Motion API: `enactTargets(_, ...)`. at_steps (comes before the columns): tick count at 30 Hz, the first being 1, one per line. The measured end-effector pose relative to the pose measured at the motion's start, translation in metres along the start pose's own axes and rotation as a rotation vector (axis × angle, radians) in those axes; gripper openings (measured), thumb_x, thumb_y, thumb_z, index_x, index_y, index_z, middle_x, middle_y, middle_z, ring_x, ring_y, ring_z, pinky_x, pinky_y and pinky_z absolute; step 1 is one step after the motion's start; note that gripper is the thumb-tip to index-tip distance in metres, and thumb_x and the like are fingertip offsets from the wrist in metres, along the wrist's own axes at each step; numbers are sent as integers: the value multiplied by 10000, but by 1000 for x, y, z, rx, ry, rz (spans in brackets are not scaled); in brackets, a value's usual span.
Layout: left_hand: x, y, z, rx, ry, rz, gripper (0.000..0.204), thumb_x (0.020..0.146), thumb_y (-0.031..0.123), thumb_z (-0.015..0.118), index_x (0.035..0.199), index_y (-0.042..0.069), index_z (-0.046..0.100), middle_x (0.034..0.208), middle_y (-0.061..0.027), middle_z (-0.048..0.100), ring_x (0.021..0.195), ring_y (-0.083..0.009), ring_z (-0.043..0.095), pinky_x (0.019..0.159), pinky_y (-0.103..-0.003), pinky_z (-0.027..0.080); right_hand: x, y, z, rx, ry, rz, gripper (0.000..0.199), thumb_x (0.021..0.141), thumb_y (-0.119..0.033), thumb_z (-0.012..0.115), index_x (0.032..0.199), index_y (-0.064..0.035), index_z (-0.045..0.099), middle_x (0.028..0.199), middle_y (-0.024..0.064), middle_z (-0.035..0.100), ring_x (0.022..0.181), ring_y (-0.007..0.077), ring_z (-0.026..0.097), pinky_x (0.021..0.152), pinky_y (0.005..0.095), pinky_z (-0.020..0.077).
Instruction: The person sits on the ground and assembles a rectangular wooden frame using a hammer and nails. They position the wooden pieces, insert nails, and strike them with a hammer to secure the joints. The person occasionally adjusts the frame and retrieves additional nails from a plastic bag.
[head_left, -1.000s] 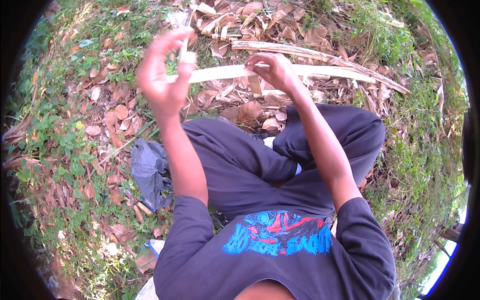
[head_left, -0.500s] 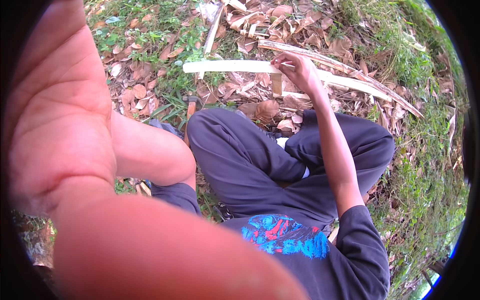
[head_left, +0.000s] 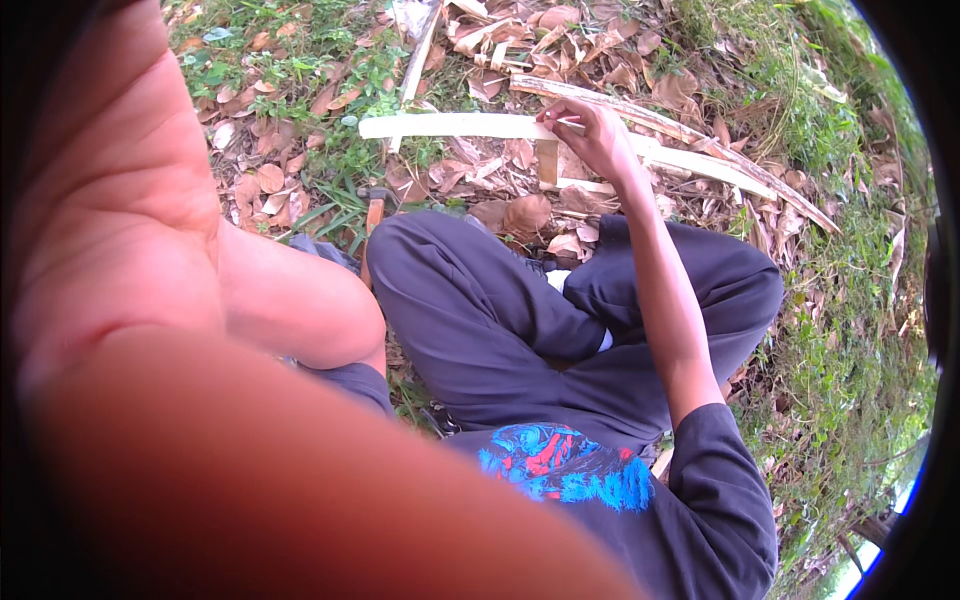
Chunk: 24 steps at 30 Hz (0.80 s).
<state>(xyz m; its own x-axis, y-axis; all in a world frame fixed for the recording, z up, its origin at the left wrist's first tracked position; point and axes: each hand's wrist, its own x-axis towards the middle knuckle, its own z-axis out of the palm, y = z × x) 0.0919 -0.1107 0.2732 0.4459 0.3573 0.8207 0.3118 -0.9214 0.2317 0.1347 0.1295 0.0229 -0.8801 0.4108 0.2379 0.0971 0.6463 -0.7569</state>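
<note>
My left hand (head_left: pixel 110 230) is raised very close to the camera and fills the left side, blurred, with its bare palm facing me. Its fingers run out of the picture. My right hand (head_left: pixel 595 135) reaches forward over my crossed legs (head_left: pixel 480 310) and grips a long pale strip of split wood (head_left: pixel 450 126). The strip lies across the dry leaves and points left from the hand. A short pale piece (head_left: pixel 547 160) hangs or stands just under the strip near my right hand.
I sit cross-legged in dark trousers on ground covered with dry brown leaves (head_left: pixel 520 215) and grass (head_left: pixel 850 350). More long pale strips (head_left: pixel 720 165) lie behind my right hand. A brown handle (head_left: pixel 372 215) lies by my left knee.
My left hand has come up from beside the strip to right in front of the camera and has drawn closer still. My right hand keeps its grip on the strip.
</note>
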Motion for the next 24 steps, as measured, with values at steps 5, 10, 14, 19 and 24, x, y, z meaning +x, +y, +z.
enactTargets(5, 1, 8, -35, 29, 150, 25, 823, 890, 639, 600, 1456, 54, 478, 1415, -239, 540, 1282, -413, 538, 1009, -535, 473, 2, 0, 2, 57, 6, -7, 97, 942, -76, 668, 992, 7, 661, 1053, 91, 752, 1018, 199, 721, 933, 350, 584)
enactTargets(10, -24, -2, -99, 196, 444, -127, 849, 888, 694, 592, 1462, 79, 482, 1426, -227, 537, 1288, -408, 533, 1006, -538, 470, -2, 14, 3, 81, 90, -50, 140, 899, -193, 704, 988, -85, 698, 972, 61, 759, 968, 249, 731, 824, 368, 555)
enactTargets(14, -120, -37, -95, 330, 596, -617, 561, 961, 380, 636, 1317, -42, 539, 1211, -215, 647, 1071, -321, 654, 891, -390, 518, -3, 18, 4, 44, 110, -27, 160, 885, -219, 714, 986, -96, 707, 945, 66, 763, 931, 259, 735, 806, 375, 552)
enactTargets(19, -333, -47, -65, 603, 337, -1725, 443, 880, 312, 772, 1171, -1, 656, 1039, -111, 733, 951, -183, 690, 863, -334, 538, -3, 17, 5, 43, 94, -23, 148, 883, -214, 717, 986, -110, 733, 930, 71, 764, 919, 267, 740, 787, 379, 557)
enactTargets(24, -479, 1, -13, 589, 144, -2064, 469, 821, 324, 781, 1160, 16, 677, 1063, -189, 721, 997, -318, 701, 888, -401, 539, 1, 8, 6, 92, 64, -41, 152, 893, -196, 730, 984, -74, 722, 975, 67, 768, 987, 242, 742, 838, 356, 569)
